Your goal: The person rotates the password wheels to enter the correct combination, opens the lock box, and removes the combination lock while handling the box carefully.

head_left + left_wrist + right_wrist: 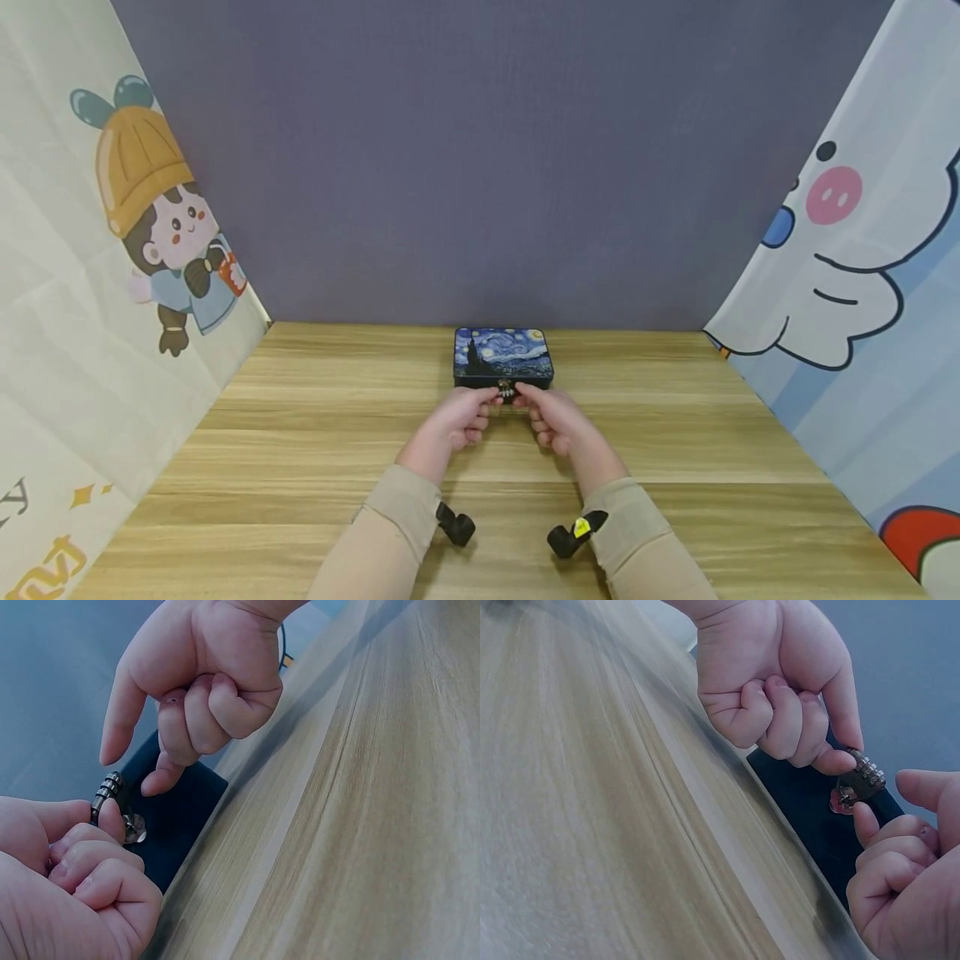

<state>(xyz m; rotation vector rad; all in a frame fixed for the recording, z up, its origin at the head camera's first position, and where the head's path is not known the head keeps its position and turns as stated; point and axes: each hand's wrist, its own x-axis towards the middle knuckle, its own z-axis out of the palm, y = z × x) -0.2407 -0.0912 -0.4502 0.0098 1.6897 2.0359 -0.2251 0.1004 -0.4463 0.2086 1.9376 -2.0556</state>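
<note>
A dark tin box (504,353) with a starry night-sky painting on its lid lies closed near the back of the table. On its front hangs a small combination padlock (507,390) with several number dials, by a round metal clasp (136,829). My left hand (462,414) pinches one end of the padlock between thumb and index finger, its other fingers curled in. My right hand (552,416) is at the opposite end, thumb and index finger held apart with a gap to the dials (869,771). The right hand's remaining fingers are curled.
The wooden table (337,433) runs up to a grey-purple panel (480,167) right behind the box. Printed cartoon curtains hang on the left (67,292) and right (885,350). Black wrist cameras (455,525) are strapped over both beige sleeves.
</note>
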